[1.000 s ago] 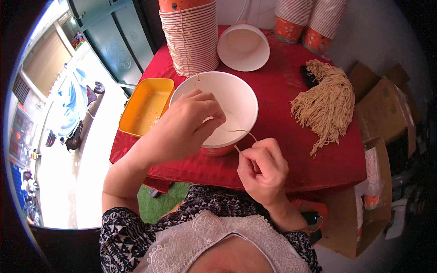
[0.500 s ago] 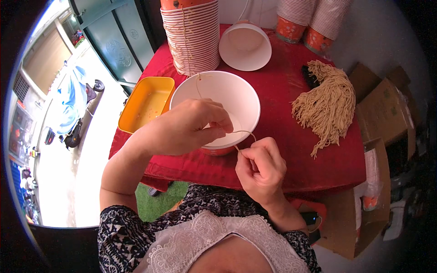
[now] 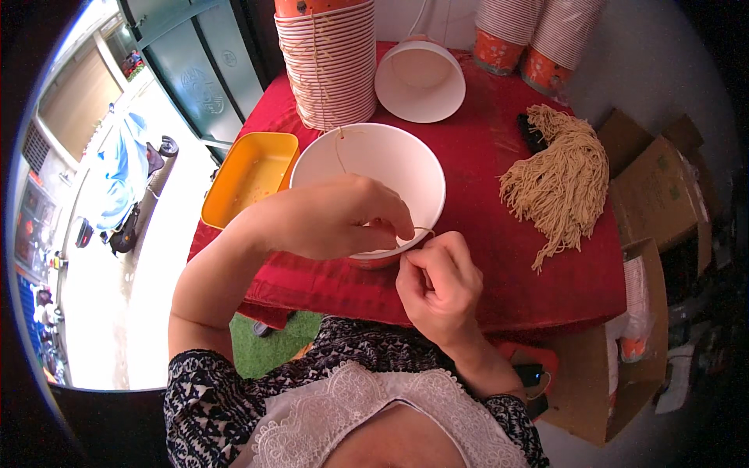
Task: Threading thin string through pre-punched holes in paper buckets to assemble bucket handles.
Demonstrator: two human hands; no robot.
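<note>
Head view, looking down on a table under a red cloth (image 3: 499, 257). Left hand (image 3: 331, 214) curled over the near rim of a white paper bowl (image 3: 374, 168), fingertips pinched shut on a thin tan string (image 3: 424, 230) just at the rim. Right hand (image 3: 438, 285) closed in a loose fist just in front of the bowl, thumb and forefinger nipped on the same string, the two hands almost touching. Another length of string draped down the bowl's inner far wall. Behind the bowl, a tall stack of orange-and-white paper bowls (image 3: 326, 66), with a single white bowl (image 3: 420, 82) tipped on its side just to its right. Yellow plastic tray (image 3: 251, 175) beside the bowl on the left edge of the table. Bundle of tan strings (image 3: 560, 183) lying well apart on the right. More stacked cups (image 3: 538, 35) at the far right corner. Cardboard boxes (image 3: 651, 195) off the table's right side.
</note>
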